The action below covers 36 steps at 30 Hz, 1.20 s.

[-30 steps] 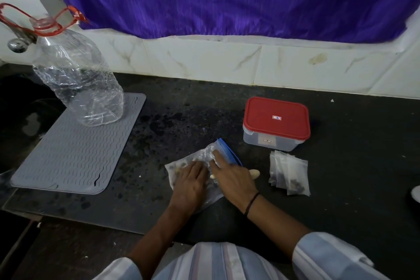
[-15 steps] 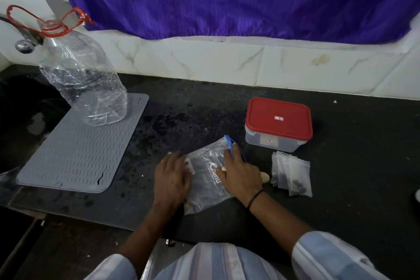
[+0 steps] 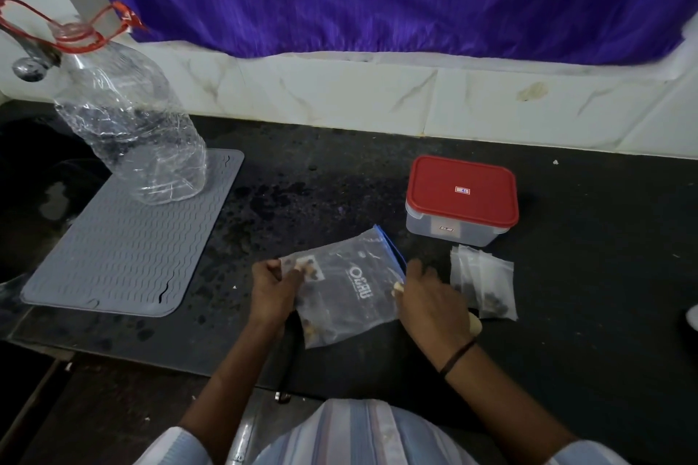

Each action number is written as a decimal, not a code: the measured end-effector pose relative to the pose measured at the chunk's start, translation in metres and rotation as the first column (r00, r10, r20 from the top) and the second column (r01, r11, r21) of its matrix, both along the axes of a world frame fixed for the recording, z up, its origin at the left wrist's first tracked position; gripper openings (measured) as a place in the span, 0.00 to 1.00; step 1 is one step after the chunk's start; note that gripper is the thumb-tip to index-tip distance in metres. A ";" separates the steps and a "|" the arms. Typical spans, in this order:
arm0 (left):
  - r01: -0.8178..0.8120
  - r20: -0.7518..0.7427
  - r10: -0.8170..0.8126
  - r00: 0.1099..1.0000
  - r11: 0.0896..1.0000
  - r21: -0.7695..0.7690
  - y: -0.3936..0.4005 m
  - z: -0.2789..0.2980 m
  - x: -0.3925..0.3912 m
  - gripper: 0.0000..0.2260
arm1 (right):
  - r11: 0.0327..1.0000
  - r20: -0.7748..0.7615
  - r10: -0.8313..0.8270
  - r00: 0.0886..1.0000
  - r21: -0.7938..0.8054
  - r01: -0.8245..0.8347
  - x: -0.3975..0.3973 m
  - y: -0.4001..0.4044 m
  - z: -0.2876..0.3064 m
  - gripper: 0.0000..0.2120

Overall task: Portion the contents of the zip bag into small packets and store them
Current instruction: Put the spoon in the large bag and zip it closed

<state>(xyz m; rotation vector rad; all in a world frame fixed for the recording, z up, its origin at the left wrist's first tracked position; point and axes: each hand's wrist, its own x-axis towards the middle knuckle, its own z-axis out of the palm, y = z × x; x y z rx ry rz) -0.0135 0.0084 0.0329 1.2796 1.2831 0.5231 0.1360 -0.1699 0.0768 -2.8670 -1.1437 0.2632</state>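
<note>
Head view: we see a dark counter [image 3: 566, 313], then a red-lidded box [image 3: 461, 200]. Our zip bag [image 3: 347, 291] lies between our hands. Our left hand [image 3: 274, 289] pinches its corner; our right hand [image 3: 430, 304] grips its blue edge. Small packets [image 3: 483, 281] lie beside.

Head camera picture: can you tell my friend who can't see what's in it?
Two hands hold a clear zip bag flat on a black counter, left hand pinching its corner. Small packets and a red-lidded box sit nearby.
</note>
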 end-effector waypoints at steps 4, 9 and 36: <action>-0.103 0.094 0.134 0.987 0.956 -0.274 -0.009 -0.004 0.005 0.10 | 0.994 -0.501 0.100 0.860 0.006 -0.112 -0.027 -0.001 0.003 0.17; -0.307 0.263 0.452 0.852 0.840 -0.447 -0.026 0.004 0.014 0.06 | 0.939 -0.799 0.022 0.601 0.222 0.261 -0.033 0.004 -0.016 0.18; 0.613 -0.611 -0.213 0.762 0.542 0.575 -0.008 0.024 -0.024 0.13 | 0.990 -0.364 -0.037 0.930 0.113 0.083 0.003 0.009 -0.011 0.13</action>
